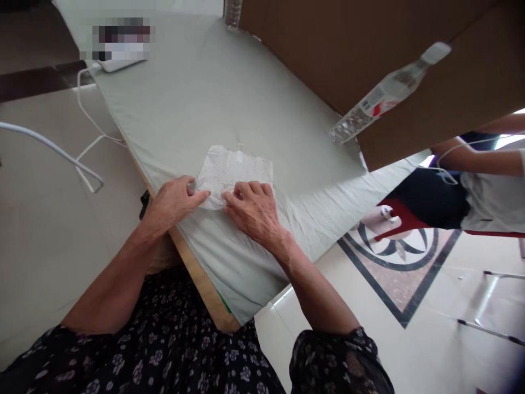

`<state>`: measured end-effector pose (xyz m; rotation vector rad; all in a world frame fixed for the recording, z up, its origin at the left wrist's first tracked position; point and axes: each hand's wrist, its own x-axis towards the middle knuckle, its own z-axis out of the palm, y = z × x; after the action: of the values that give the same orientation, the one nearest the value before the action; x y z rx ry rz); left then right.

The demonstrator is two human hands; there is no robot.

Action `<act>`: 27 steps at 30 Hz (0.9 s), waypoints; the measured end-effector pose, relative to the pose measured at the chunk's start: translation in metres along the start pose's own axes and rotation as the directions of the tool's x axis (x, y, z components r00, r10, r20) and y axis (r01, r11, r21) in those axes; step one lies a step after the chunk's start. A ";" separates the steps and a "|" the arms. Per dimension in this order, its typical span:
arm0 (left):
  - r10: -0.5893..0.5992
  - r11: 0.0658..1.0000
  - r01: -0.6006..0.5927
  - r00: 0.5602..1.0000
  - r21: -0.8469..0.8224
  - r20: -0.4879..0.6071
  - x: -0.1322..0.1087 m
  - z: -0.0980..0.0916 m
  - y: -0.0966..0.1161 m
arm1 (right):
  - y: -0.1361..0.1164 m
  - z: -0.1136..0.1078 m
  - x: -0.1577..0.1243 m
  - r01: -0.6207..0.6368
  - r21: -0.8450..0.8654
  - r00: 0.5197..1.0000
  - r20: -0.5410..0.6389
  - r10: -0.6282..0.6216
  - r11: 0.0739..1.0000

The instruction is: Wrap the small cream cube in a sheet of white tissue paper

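Note:
A thin, crinkled, whitish see-through sheet (229, 167), plastic by its look, lies flat near the corner of the cloth-covered table (192, 98). At its left edge is my left hand (174, 202), thumb stretched over the sheet and apart from the bent forefinger. My right hand (256, 210) rests palm down on the sheet's near right part, fingers bent and spread, fingertips touching it. The sheet's near right portion is hidden under that hand.
A brown cardboard panel (303, 49) stands at the right, with a clear plastic bottle (381, 98) leaning against it. Another bottle (232, 13) is at the far edge. A white power strip (123, 61) with cables lies far left. Another person's arm (484, 164) shows at right.

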<state>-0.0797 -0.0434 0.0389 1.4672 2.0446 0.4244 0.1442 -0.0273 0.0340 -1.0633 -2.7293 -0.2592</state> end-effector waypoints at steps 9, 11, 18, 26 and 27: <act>0.024 0.833 -0.022 1.000 -0.552 -0.003 -0.004 0.013 0.014 | -0.002 0.000 0.004 -0.043 0.097 0.999 0.013 0.042 0.994; 0.054 0.798 -0.044 0.999 -0.601 -0.002 -0.006 0.016 0.023 | -0.002 0.000 0.006 -0.076 0.152 0.997 0.026 0.073 0.985; 0.241 0.771 -0.154 0.969 -0.617 0.059 -0.013 0.026 0.049 | -0.001 -0.005 -0.002 -0.134 0.315 0.990 -0.007 0.144 0.940; 0.367 0.877 -0.330 0.929 -0.349 0.043 -0.022 0.023 0.049 | 0.015 -0.001 -0.046 -0.178 0.520 0.898 -0.260 0.354 0.835; 0.389 0.881 -0.364 0.921 -0.302 0.028 -0.022 0.024 0.050 | 0.019 0.000 -0.054 -0.261 0.544 0.852 -0.259 0.456 0.797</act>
<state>-0.0227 -0.0490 0.0546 1.6619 1.5424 0.7696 0.1955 -0.0482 0.0221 -1.2010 -2.0206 0.2618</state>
